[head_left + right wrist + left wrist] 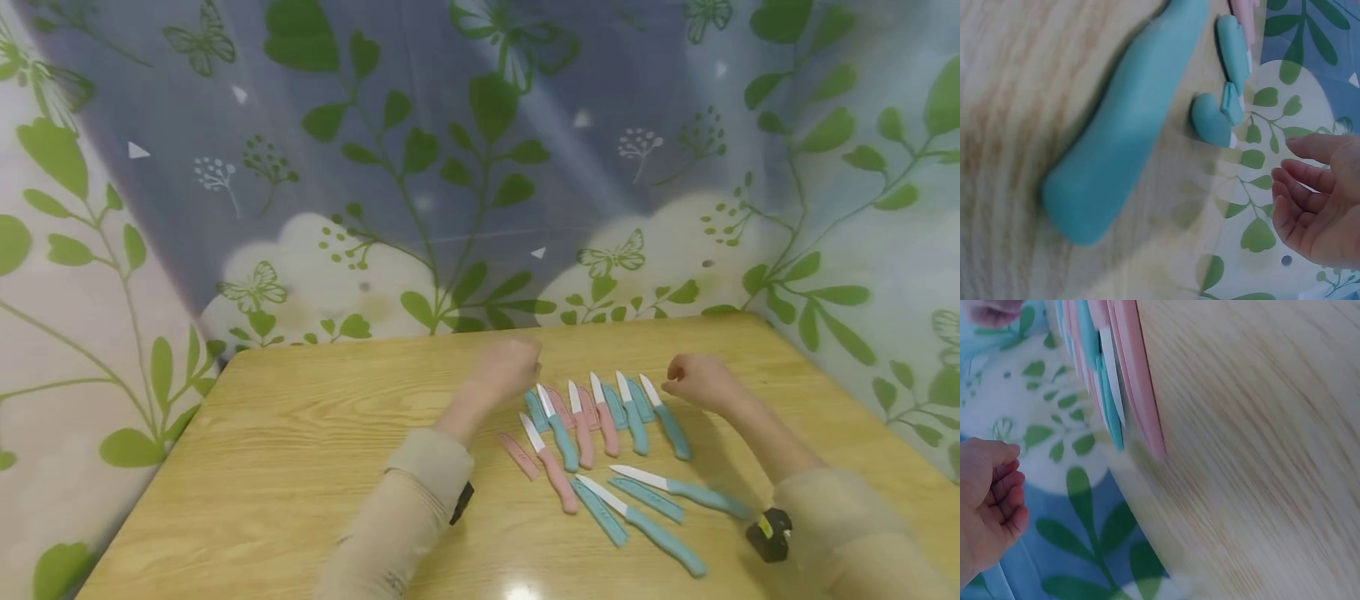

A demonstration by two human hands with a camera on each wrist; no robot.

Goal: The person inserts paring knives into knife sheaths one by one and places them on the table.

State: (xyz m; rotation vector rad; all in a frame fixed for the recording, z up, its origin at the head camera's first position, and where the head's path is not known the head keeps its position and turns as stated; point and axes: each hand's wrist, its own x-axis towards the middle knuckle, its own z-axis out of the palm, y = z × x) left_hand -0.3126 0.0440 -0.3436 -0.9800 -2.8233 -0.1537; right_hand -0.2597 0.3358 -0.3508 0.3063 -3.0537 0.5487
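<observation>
My left hand [506, 367] is over the far part of the table, just left of the row of knives. Its fingers curl loosely and hold nothing, as the left wrist view shows of that hand [991, 503]. My right hand [703, 383] hovers beyond the rightmost teal knife [670, 427], thumb and fingers apart with nothing between them. Several small knives with white blades lie in a row, among them a pink-handled knife [555, 475]. Teal sheaths and pink sheaths lie between them, one pink sheath [519, 456] at the left end.
Nearer the front lie two teal knives, one slanting knife [663, 542] and one knife [705, 497] to its right, with a teal sheath [600, 510] and another sheath [648, 498] alongside. Behind the wooden table [300, 467] hangs a leaf-patterned cloth [420, 275].
</observation>
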